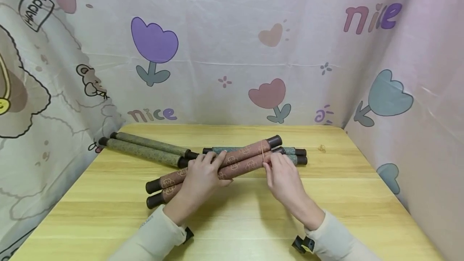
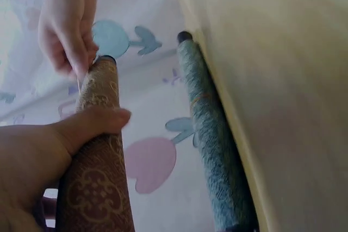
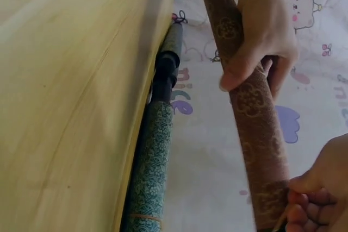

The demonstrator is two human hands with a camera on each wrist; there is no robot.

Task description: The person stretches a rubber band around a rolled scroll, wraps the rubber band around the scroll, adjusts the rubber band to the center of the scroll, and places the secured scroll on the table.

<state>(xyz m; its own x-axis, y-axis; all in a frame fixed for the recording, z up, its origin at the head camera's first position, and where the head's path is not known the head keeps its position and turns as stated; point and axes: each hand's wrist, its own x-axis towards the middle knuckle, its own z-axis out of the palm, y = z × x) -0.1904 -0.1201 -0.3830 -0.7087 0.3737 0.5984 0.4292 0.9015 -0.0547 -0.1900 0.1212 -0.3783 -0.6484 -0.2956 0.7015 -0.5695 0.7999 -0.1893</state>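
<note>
A reddish-brown scroll (image 1: 239, 162) with gold flower medallions and dark end knobs is rolled from both ends into two parallel rolls. It is held slanted above the table, right end farther away. My left hand (image 1: 204, 176) grips it round the middle, the thumb (image 2: 106, 118) lying along the near roll. Near its right end a thin tan rubber band (image 1: 263, 153) crosses the rolls. My right hand (image 1: 286, 178) pinches that band between thumb and fingers, as the right wrist view also shows at the scroll's edge (image 3: 263, 161).
Behind the held scroll lies a teal patterned scroll (image 1: 301, 159), with a band round it in the wrist views. An olive-green scroll (image 1: 145, 151) lies at the back left. A loose rubber band (image 1: 321, 148) rests on the wooden table (image 1: 344, 204) at the back right. Printed curtains enclose the table.
</note>
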